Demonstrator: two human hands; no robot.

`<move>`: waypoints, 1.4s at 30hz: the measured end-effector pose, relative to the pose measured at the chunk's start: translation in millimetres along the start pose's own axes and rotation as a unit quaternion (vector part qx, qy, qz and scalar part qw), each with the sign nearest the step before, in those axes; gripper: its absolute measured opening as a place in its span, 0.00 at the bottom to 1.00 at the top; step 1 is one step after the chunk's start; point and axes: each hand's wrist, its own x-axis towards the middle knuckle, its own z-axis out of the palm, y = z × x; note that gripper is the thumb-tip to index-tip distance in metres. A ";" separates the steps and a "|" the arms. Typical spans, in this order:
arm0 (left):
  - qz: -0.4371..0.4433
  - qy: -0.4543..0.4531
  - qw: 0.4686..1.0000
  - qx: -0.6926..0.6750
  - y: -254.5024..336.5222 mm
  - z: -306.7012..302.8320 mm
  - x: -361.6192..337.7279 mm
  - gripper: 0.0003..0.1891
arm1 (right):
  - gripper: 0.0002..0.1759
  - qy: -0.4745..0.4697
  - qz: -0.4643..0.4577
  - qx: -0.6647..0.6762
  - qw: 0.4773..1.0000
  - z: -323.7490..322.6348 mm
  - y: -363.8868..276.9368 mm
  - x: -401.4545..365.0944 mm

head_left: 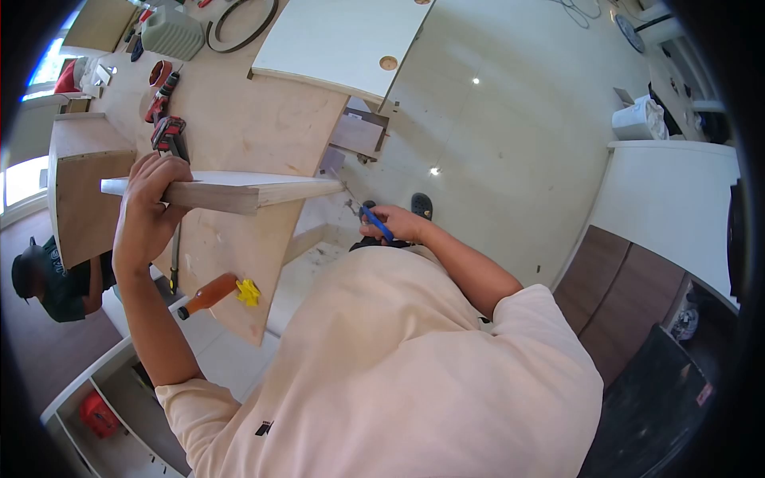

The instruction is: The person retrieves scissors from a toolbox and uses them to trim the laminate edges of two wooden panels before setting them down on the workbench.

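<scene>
My left hand (151, 199) is closed around the far end of a wooden panel (231, 199), fingers over its white face and thumb below. The panel stands on its edge above the plywood worktable, its near end reaching past the table's side. Low by my waist, my right hand (396, 224) is wrapped around a blue-handled tool (377, 225). A thin shaft seems to run from it toward the panel's near corner; its exact kind is not clear. On the worktable (231, 251) below the panel lie an orange-brown bottle (209, 295) and a crumpled yellow thing (248, 292).
Red-and-black cordless drills (169, 134), a jerrycan (173, 33) and a coiled strip (239, 40) occupy the table's far part. A white board (339, 40) lies at the top. Another person (60, 275) is at the left, beside a wooden box (92, 191). White cabinets (677, 191) stand right.
</scene>
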 end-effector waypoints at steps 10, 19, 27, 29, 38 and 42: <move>0.010 0.005 1.000 -0.004 2.5 0.4 0.4 0.17 | 0.33 0.039 -0.007 -0.035 0.999 6.2 -4.2 -7.9; 0.022 0.004 1.000 0.006 -1.5 1.4 -1.2 0.18 | 0.34 0.060 -0.026 -0.031 0.997 13.3 -1.2 -6.5; 0.016 0.006 1.000 0.001 -0.6 2.3 -1.2 0.19 | 0.34 0.059 -0.039 -0.013 0.997 16.4 10.0 -3.1; 0.017 0.007 1.000 0.005 -0.7 2.7 -1.6 0.19 | 0.33 0.063 -0.044 -0.020 0.997 15.8 15.4 -0.1; 0.025 0.026 0.999 0.004 2.9 3.8 -3.9 0.18 | 0.27 0.069 -0.045 -0.034 0.996 18.0 9.0 -2.9; 0.028 0.034 0.999 0.000 5.7 4.0 -4.5 0.17 | 0.27 0.077 -0.037 -0.045 0.995 19.3 1.4 -7.2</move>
